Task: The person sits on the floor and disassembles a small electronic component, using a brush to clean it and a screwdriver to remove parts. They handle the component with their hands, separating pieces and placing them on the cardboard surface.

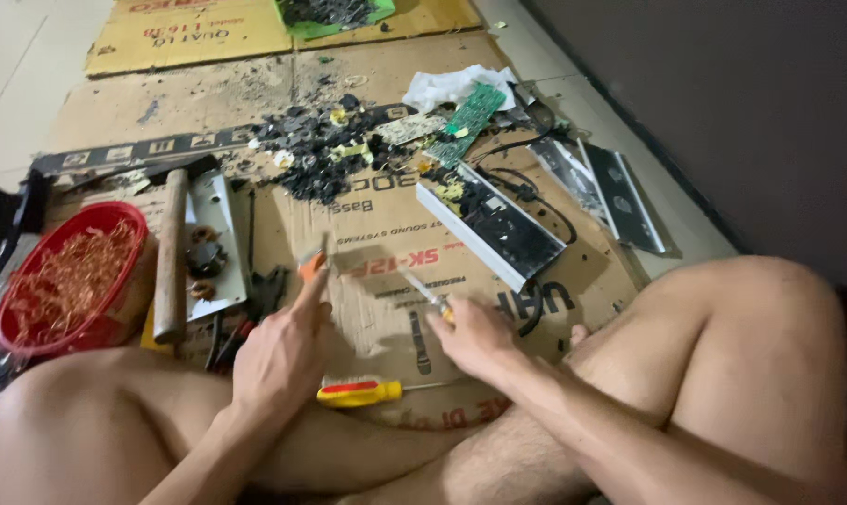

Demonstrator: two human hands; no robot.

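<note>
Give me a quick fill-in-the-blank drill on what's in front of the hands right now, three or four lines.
1. The red bowl at the left is filled with ______-coloured wire scraps.
2. The right hand holds a thin ______ with its tip pointing up and left.
3. The left hand holds a small ______-coloured part at its fingertips.
4. The hammer with the wooden handle lies just ______ of the red bowl.

Missing words: copper; screwdriver; orange; right
</note>
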